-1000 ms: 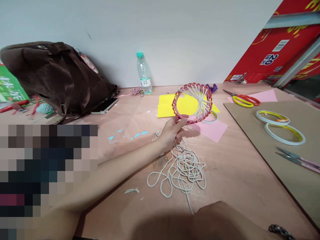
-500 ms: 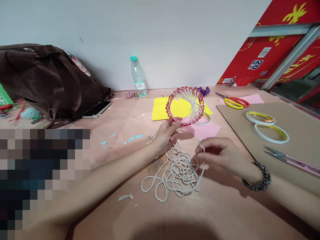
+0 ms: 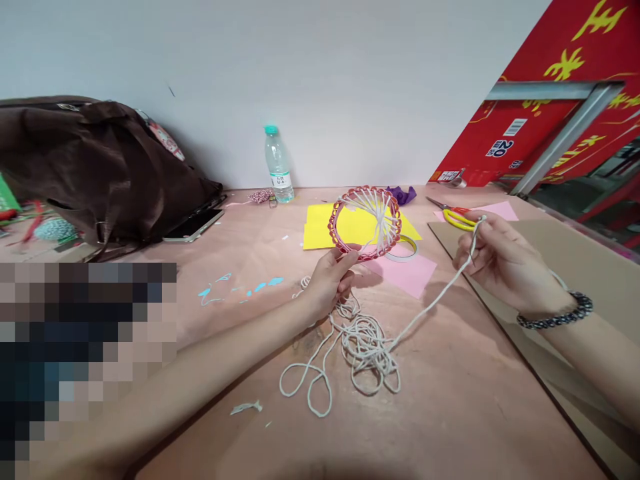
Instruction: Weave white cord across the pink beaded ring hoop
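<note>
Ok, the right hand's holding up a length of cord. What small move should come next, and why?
Probably bring the cord across to the red beaded ring in the left hand. The right hand pinches it near its end, with slack running back to the loose pile, and the ring already carries a web of similar white cord.

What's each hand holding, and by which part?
The left hand grips the red ring by its lower rim; the right hand pinches the white cord near its end.
</note>
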`<move>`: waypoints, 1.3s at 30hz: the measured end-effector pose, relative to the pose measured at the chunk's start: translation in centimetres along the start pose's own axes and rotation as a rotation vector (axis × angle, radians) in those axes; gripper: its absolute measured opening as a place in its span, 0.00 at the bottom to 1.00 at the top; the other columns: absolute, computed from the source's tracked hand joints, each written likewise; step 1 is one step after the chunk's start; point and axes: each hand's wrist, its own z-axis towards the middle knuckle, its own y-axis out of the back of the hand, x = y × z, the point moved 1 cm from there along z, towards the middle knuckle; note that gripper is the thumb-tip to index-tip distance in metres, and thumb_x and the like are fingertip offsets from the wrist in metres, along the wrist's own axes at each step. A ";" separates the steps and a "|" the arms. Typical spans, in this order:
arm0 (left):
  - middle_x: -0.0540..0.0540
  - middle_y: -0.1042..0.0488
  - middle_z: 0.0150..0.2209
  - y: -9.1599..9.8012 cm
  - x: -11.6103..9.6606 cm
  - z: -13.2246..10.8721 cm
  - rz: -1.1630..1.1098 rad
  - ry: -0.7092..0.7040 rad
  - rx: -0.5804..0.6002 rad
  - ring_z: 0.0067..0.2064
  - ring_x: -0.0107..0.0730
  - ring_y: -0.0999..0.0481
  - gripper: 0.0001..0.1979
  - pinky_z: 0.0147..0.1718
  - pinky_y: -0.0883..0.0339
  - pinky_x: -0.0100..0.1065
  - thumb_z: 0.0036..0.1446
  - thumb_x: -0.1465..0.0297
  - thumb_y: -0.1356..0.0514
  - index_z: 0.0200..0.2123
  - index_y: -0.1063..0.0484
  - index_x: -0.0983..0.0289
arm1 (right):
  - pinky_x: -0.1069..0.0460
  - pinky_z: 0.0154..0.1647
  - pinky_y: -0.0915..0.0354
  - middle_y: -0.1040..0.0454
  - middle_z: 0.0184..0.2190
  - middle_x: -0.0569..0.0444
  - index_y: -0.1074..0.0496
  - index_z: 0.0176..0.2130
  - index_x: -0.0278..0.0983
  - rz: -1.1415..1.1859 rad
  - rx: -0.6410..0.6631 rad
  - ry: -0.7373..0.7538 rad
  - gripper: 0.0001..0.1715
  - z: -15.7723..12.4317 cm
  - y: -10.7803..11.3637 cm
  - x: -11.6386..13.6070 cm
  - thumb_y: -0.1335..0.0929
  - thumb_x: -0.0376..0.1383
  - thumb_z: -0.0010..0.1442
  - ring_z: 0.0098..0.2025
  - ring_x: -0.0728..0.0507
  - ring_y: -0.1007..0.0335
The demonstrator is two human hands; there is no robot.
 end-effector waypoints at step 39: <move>0.47 0.31 0.23 -1.1 0.3 -1.3 0.461 -0.143 0.090 0.15 0.17 0.41 0.12 0.13 0.48 0.24 0.52 0.64 0.38 0.40 0.29 0.64 | 0.42 0.43 0.29 0.22 0.39 0.45 0.30 0.45 0.40 -1.296 0.230 1.205 0.15 -4.8 -4.2 2.8 0.34 0.27 0.59 0.42 0.40 0.26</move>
